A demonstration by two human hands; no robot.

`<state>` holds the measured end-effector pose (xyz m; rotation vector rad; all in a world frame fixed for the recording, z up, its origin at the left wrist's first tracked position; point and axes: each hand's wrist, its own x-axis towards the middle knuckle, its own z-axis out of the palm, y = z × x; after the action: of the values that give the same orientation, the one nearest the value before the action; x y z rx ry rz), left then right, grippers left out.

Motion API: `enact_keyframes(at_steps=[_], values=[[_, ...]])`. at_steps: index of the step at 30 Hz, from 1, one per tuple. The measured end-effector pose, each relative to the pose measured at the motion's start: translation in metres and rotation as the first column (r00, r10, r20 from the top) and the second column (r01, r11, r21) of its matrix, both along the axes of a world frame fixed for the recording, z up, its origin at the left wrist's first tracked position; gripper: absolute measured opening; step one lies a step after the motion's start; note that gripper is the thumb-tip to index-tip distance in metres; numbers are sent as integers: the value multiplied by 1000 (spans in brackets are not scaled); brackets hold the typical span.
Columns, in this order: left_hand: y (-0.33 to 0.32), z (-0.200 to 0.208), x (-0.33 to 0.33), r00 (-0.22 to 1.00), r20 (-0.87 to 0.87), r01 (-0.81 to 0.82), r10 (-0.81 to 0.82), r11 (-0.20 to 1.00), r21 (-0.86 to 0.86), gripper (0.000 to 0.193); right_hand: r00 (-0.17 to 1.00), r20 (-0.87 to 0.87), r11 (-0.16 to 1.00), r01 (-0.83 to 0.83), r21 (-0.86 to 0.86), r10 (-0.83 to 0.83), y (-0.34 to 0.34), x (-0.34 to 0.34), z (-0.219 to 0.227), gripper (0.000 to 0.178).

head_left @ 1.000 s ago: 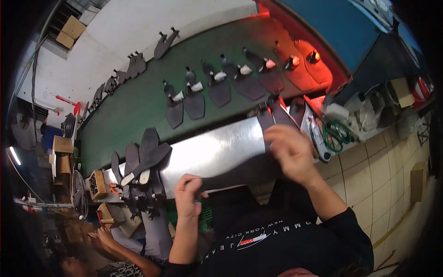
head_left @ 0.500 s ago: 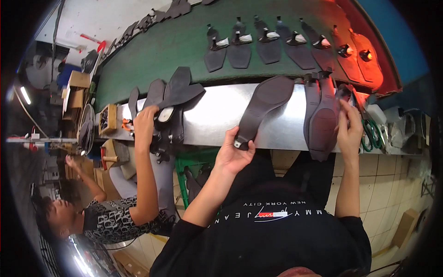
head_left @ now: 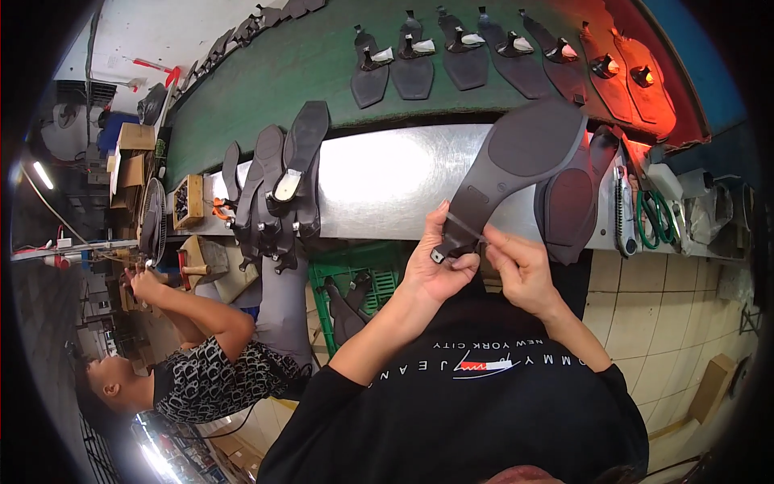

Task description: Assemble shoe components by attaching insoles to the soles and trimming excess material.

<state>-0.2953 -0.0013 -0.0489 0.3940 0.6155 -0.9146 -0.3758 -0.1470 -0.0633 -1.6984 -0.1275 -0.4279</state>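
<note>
In the head view, the dark shoe sole (head_left: 528, 141) is tilted up above the metal ledge (head_left: 387, 177), its heel end gripped by the left hand (head_left: 431, 270). The fingers of the right hand (head_left: 526, 273) meet its edge beside the heel; whether they pinch, I cannot tell. It looks light, probably springy along its length and not fragile; the narrow heel end seems the surest hold.

Up slanted the dark grey shoe sole (head_left: 516, 153), underside to view, over the metal ledge (head_left: 379, 177): broad toe high and right, a darker oval patch filling the forefoot, the waist narrowing sharply, and down low the black heel (head_left: 459, 236), gripped in the left hand (head_left: 435, 270), its small pale tip (head_left: 437, 256) poking out!
</note>
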Motion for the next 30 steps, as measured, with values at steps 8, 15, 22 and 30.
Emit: enact_keyframes(at_steps=[8,15,22,30], values=[[-6,-9,5,959,281,-53,19,992,114,40,778,-451,794,-100,599,438,-12,-8,21,49],[-19,-1,5,573,814,-476,-93,771,423,60,718,-452,671,-29,741,530,11,-11,19,57],[-11,8,13,692,718,-371,-76,816,443,65,716,-135,351,-162,922,684,-21,1,18,21],[-8,11,12,800,599,-271,15,901,339,63,996,-62,947,37,-319,-60,9,3,25,11]])
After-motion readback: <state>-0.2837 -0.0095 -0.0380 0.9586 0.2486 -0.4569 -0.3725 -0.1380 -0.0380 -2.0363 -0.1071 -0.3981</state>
